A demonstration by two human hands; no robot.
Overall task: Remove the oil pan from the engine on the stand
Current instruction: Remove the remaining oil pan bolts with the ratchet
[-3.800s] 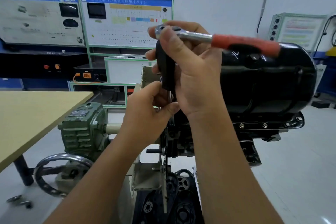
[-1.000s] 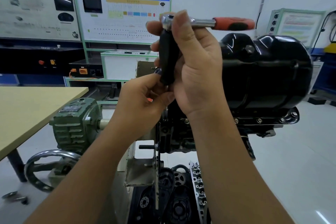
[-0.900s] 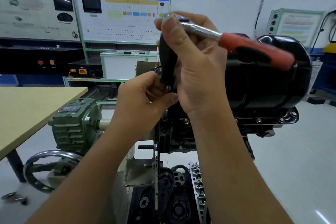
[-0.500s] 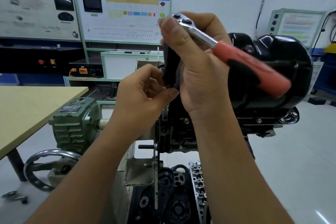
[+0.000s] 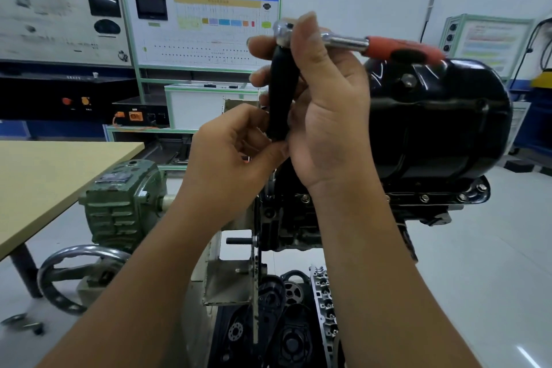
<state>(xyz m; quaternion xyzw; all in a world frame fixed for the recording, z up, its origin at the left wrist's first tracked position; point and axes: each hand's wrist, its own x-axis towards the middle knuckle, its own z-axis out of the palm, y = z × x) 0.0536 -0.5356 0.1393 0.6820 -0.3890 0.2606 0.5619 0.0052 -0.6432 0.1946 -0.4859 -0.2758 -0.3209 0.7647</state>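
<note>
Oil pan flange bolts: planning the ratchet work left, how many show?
5 flange bolts: one left of the right forearm, four along the flange to its right. Others may hide behind the arm.

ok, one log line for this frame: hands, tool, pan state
right hand: grips ratchet and black extension | left hand: pinches extension's lower end | oil pan: on engine, flange bolts visible

Right hand [image 5: 325, 116] raised, fingers curled in a grip; left hand [image 5: 230, 158] just below, fingertips pinched together.
</note>
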